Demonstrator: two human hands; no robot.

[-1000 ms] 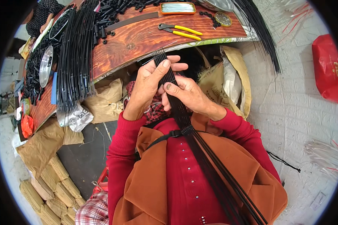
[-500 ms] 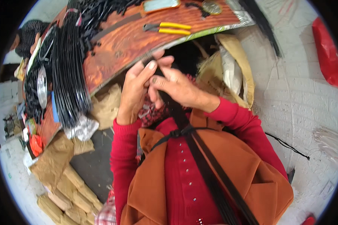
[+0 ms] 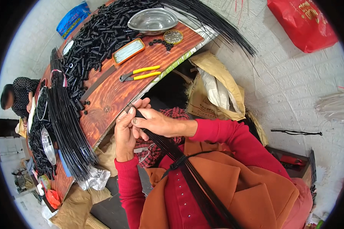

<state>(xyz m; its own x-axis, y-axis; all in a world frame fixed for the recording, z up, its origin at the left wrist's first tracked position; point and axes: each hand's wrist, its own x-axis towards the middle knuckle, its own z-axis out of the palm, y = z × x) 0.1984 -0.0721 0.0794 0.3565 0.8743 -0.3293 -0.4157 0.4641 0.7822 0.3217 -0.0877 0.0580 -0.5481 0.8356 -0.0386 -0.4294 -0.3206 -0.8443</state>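
Observation:
A long bundle of thin black rods (image 3: 160, 142) slants from my fingers down across my lap. My left hand (image 3: 124, 133) is closed round its upper end, where the rod tips poke out past the thumb. Just below and to the right, my right hand (image 3: 156, 123) grips the same bundle, thumb close to the left one. A black band (image 3: 178, 162) crosses the bundle at my waist, over an orange-brown cloth (image 3: 225, 179). Yellow-handled pliers (image 3: 141, 73) lie beyond my hands on the red-brown wooden table (image 3: 103, 110).
Small black tubes (image 3: 103, 36) are heaped on the table near an orange-rimmed tray (image 3: 129, 51), metal bowl (image 3: 153, 20) and round tin (image 3: 173, 36). Another rod bundle (image 3: 67, 126) overhangs its left edge. A paper sack (image 3: 235, 95) stands right; a person (image 3: 21, 95) is far left.
The view has shifted, so more of the tabletop shows and my hands appear lower. Both keep hold of the rods, whose tips now show separately above my fingers.

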